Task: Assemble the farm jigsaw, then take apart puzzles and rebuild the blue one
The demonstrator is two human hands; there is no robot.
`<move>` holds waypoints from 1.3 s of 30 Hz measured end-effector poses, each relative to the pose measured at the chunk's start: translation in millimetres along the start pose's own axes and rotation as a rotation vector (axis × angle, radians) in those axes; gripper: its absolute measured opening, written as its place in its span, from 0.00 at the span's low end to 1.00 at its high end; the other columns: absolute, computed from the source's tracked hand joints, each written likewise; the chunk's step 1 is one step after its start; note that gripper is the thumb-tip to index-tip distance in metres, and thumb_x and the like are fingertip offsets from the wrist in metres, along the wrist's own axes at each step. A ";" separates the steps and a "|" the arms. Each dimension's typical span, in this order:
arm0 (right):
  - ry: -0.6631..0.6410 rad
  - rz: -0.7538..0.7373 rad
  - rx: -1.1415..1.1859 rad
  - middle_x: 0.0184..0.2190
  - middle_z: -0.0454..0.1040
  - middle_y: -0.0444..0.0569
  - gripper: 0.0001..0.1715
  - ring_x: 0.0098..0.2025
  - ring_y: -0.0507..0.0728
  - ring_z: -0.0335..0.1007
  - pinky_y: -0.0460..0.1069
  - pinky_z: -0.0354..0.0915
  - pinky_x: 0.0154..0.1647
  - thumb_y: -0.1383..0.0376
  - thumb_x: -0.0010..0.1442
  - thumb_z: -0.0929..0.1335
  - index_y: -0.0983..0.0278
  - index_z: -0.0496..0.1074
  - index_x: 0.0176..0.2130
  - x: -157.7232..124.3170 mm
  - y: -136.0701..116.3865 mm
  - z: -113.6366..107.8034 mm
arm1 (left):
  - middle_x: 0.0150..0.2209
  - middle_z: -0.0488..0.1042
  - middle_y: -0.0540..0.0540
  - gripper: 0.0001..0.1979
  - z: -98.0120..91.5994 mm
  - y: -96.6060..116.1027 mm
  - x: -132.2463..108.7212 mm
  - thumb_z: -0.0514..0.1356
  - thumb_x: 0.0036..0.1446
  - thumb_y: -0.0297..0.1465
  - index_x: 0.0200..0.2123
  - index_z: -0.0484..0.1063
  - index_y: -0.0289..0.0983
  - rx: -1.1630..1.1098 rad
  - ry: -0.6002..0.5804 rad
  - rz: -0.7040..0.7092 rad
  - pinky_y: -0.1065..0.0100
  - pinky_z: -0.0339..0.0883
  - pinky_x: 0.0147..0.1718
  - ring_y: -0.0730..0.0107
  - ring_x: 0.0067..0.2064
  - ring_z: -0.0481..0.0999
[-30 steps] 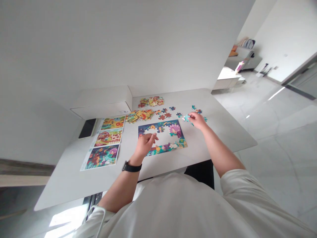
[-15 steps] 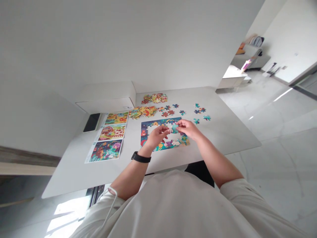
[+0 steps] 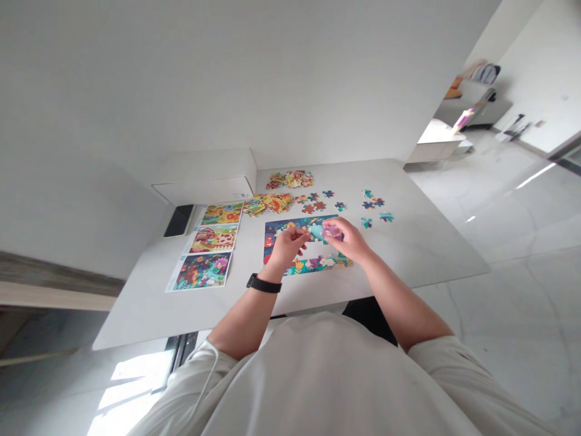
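Observation:
My left hand is closed in a pinch, its fingertips at the left edge of a teal puzzle piece. Just right of that, my right hand has its thumb and fingers closed around a purple puzzle piece. Both pieces are over the upper right of a partly assembled jigsaw puzzle, whose dark blue and floral border surrounds a gap showing the pale table. My hands hide part of the puzzle's middle and right side.
Loose teal and blue pieces lie to the right, reddish ones behind the puzzle. Yellow piece piles sit farther back. At left are a picture sheet, a phone and a white box by the wall.
The teal piece has passed from my right hand's fingers to my left fingertips. A purple piece now shows in my right hand. The whole view has shifted slightly.

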State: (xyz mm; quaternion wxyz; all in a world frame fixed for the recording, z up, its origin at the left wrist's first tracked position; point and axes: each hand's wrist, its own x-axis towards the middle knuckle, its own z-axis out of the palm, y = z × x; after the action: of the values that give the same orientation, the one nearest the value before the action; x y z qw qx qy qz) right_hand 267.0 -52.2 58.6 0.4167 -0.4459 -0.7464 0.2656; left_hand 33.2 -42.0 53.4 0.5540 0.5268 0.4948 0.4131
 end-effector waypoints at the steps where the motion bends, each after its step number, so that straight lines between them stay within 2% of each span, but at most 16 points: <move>1: -0.013 -0.063 -0.051 0.61 0.77 0.53 0.20 0.64 0.63 0.74 0.60 0.72 0.66 0.61 0.68 0.73 0.53 0.77 0.59 -0.4 -2.4 -0.6 | 0.33 0.82 0.44 0.23 0.8 -0.5 -0.3 0.73 0.52 0.49 0.36 0.75 0.37 -0.005 0.013 0.006 0.74 0.66 0.18 0.73 0.26 0.75; 5: -0.066 -0.195 -0.179 0.60 0.77 0.53 0.20 0.65 0.64 0.73 0.63 0.69 0.70 0.67 0.67 0.73 0.54 0.78 0.57 -0.7 -3.1 0.7 | 0.34 0.82 0.43 0.22 3.5 -2.0 -2.5 0.72 0.53 0.48 0.37 0.76 0.36 0.002 0.015 0.017 0.73 0.66 0.19 0.73 0.27 0.75; 11: -0.111 -0.174 -0.250 0.60 0.78 0.52 0.21 0.64 0.65 0.74 0.63 0.70 0.68 0.68 0.67 0.73 0.53 0.79 0.57 -5.1 8.4 3.9 | 0.38 0.85 0.42 0.18 0.1 -9.7 -3.3 0.68 0.60 0.46 0.42 0.79 0.36 0.095 -0.032 0.004 0.72 0.69 0.22 0.70 0.30 0.78; 14: -0.129 -0.189 -0.246 0.58 0.80 0.53 0.19 0.63 0.65 0.75 0.63 0.70 0.68 0.68 0.66 0.73 0.55 0.80 0.56 -8.2 14.8 4.2 | 0.39 0.85 0.42 0.14 -5.1 -16.8 -3.5 0.65 0.63 0.41 0.45 0.80 0.37 0.189 -0.026 0.031 0.71 0.70 0.24 0.68 0.32 0.79; 19: -0.197 -0.155 -0.287 0.57 0.80 0.53 0.18 0.61 0.65 0.76 0.64 0.70 0.67 0.69 0.64 0.75 0.55 0.82 0.53 -12.9 26.9 5.9 | 0.44 0.85 0.43 0.11 -13.9 -25.7 -8.3 0.64 0.65 0.33 0.49 0.82 0.39 0.481 0.029 0.234 0.65 0.76 0.42 0.66 0.40 0.82; 23: -0.238 -0.136 -0.316 0.55 0.81 0.53 0.16 0.59 0.65 0.78 0.63 0.72 0.64 0.70 0.62 0.76 0.56 0.83 0.50 -17.2 36.0 11.4 | 0.50 0.83 0.42 0.12 -17.0 -29.7 -14.8 0.65 0.65 0.29 0.50 0.81 0.40 0.643 -0.065 0.373 0.59 0.76 0.50 0.61 0.46 0.82; 27: -0.279 -0.119 -0.352 0.54 0.83 0.53 0.15 0.59 0.66 0.79 0.63 0.72 0.64 0.70 0.60 0.78 0.57 0.84 0.47 -19.4 41.6 17.3 | 0.53 0.81 0.41 0.13 -17.3 -34.6 -19.3 0.66 0.64 0.27 0.51 0.82 0.41 0.752 -0.135 0.494 0.53 0.72 0.61 0.54 0.56 0.80; 39: -0.316 -0.096 -0.397 0.55 0.83 0.52 0.14 0.59 0.66 0.79 0.63 0.70 0.65 0.68 0.60 0.78 0.56 0.85 0.46 -22.5 44.8 19.7 | 0.58 0.80 0.42 0.20 -17.1 -45.3 -23.9 0.69 0.62 0.28 0.57 0.82 0.45 0.891 -0.209 0.487 0.50 0.71 0.62 0.50 0.58 0.78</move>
State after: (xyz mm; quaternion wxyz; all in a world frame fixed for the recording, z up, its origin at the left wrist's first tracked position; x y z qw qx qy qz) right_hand 275.8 -52.0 5.4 0.2113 -0.4357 -0.8601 0.1603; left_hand 9.5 -67.1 11.9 0.2099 0.8501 0.4278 0.2245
